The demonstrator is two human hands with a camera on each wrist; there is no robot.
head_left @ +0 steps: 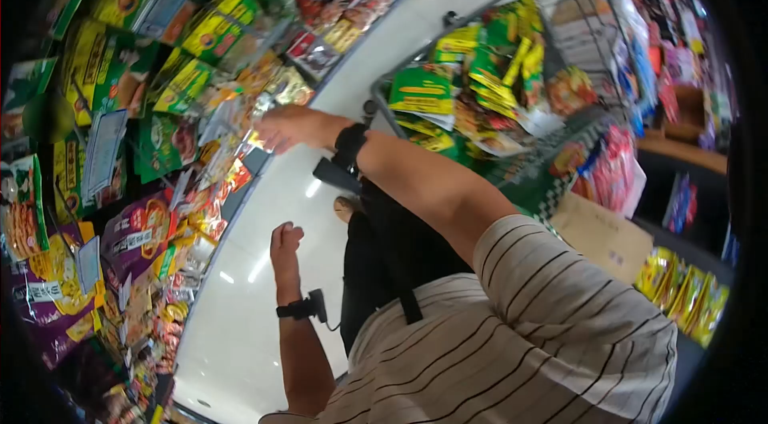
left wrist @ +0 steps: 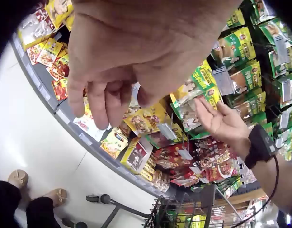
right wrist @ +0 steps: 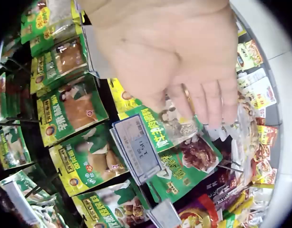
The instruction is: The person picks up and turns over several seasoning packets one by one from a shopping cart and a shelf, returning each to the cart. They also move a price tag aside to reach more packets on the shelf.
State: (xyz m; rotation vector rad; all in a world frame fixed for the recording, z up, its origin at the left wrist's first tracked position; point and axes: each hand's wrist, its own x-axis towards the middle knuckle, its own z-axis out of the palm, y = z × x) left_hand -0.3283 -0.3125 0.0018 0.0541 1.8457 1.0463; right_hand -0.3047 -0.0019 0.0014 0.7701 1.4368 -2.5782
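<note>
My right hand (head_left: 284, 128) reaches to the shelf wall in the head view. In the right wrist view its fingers (right wrist: 212, 102) extend over a green-and-yellow food packet (right wrist: 158, 126) with a clear window. The left wrist view shows this right hand (left wrist: 224, 123) palm up, fingertips at the packet's edge. Its grasp looks loose, with the fingers fairly straight. My left hand (head_left: 286, 240) hangs over the floor beside the lower shelf, with nothing in it. In the left wrist view the left hand (left wrist: 131, 61) has loosely curled fingers.
Hanging packets (head_left: 104, 64) and price tags (right wrist: 136, 147) line the shelf. A shopping cart (head_left: 588, 20) holds a pile of green-and-yellow packets (head_left: 492, 64). Beside it is a cardboard box (head_left: 600, 236). The pale floor (head_left: 264, 256) runs between the shelf and my feet.
</note>
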